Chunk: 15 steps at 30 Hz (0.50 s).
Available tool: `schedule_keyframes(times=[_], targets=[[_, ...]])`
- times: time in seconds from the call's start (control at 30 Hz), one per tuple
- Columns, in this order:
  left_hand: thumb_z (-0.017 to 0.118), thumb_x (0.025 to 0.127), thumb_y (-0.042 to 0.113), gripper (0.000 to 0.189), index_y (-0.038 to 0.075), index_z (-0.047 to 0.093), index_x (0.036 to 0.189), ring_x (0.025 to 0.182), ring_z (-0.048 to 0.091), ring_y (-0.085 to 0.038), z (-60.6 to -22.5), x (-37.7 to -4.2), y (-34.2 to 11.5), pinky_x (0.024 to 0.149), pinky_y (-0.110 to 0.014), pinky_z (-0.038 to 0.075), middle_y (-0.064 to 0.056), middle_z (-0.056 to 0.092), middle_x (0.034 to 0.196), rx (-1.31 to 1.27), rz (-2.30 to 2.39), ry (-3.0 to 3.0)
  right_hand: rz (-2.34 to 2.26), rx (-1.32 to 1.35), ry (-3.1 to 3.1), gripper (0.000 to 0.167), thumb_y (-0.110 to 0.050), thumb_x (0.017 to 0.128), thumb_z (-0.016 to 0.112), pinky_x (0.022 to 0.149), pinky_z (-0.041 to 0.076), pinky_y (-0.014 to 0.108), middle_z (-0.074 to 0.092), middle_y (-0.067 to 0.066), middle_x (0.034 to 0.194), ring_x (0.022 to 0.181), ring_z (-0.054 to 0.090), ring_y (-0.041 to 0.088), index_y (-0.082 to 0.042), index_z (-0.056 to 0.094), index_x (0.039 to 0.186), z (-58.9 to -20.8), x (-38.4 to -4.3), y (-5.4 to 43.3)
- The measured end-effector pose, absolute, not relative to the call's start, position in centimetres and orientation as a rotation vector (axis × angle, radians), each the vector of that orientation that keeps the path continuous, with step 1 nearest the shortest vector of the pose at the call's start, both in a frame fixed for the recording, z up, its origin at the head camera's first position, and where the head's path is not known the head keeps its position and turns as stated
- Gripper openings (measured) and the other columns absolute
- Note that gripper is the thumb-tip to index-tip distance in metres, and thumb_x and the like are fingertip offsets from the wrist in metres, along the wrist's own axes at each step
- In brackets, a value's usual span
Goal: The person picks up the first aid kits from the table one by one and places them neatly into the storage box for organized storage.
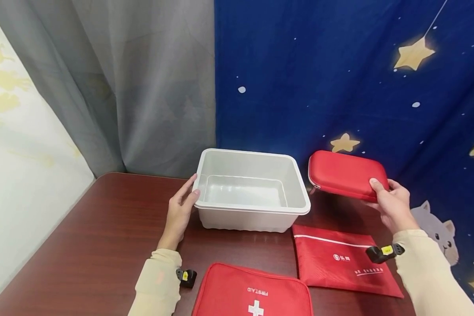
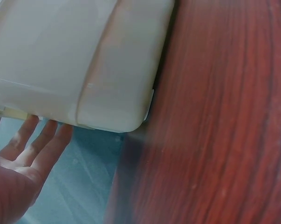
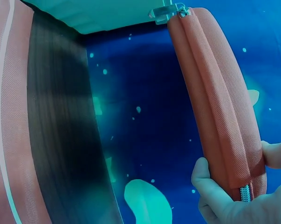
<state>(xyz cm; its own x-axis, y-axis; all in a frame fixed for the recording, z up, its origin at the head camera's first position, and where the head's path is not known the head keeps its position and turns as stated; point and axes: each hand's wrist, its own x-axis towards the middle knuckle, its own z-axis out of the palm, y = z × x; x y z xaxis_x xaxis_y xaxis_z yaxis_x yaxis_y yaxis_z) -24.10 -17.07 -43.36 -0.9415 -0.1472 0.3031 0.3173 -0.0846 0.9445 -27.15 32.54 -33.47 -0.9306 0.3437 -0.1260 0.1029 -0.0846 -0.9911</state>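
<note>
In the head view my left hand (image 1: 178,215) touches the left end of a pale grey plastic bin (image 1: 249,219), its fingers straight. The left wrist view shows those fingertips (image 2: 61,133) against the bin's side wall (image 2: 114,93). My right hand (image 1: 395,204) holds a red hard zip case (image 1: 345,173) by its right end, raised beside the bin. Thumb and fingers stand on opposite sides of the case (image 3: 219,102) in the right wrist view, where its zip shows at both ends. Inside, the bin shows only its bare floor.
A flat red zip pouch (image 1: 339,259) with white print lies below my right hand. Nearer the front is a red first aid bag (image 1: 253,285) with a white cross. They lie on a dark wood table (image 1: 114,245), backed by a grey curtain (image 1: 166,87) and a blue star-patterned one (image 1: 300,87).
</note>
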Motion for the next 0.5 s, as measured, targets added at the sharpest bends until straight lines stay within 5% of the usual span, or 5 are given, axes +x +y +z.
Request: schedule_keyframes(times=[0.23, 0.37, 0.5], targets=[[0.057, 0.101, 0.015, 0.046, 0.019, 0.053, 0.146, 0.126, 0.050, -0.036, -43.4, -24.1, -17.1, 0.093, -0.019, 0.048, -0.018, 0.052, 0.143, -0.199, -2.099, -1.886, 2.205, -0.518, -1.970, 0.098, -0.024, 0.094, 0.068, 0.058, 0.059, 0.036, 0.040, 0.018, 0.126, 0.069, 0.066, 0.003, -0.008, -0.002, 0.160, -32.7, -27.0, 32.6], [0.058, 0.100, 0.014, 0.046, 0.019, 0.053, 0.146, 0.127, 0.050, -0.036, -43.4, -24.2, -17.1, 0.093, -0.019, 0.048, -0.017, 0.053, 0.142, -0.203, -2.105, -1.877, 2.227, -0.493, -1.983, 0.099, -0.026, 0.094, 0.068, 0.070, 0.054, 0.042, 0.026, 0.026, 0.145, 0.071, 0.065, 0.002, -0.009, -0.003, 0.160, -32.1, -27.1, 31.6], [0.058, 0.100, 0.013, 0.046, 0.017, 0.053, 0.146, 0.126, 0.049, -0.037, -43.5, -24.2, -17.1, 0.093, -0.019, 0.048, -0.018, 0.053, 0.143, -0.198, -2.113, -1.868, 2.208, -0.412, -2.025, 0.093, -0.025, 0.096, 0.065, 0.073, 0.052, 0.043, 0.030, 0.026, 0.142, 0.073, 0.065, 0.002, -0.006, 0.000, 0.160, -31.5, -27.2, 30.1]])
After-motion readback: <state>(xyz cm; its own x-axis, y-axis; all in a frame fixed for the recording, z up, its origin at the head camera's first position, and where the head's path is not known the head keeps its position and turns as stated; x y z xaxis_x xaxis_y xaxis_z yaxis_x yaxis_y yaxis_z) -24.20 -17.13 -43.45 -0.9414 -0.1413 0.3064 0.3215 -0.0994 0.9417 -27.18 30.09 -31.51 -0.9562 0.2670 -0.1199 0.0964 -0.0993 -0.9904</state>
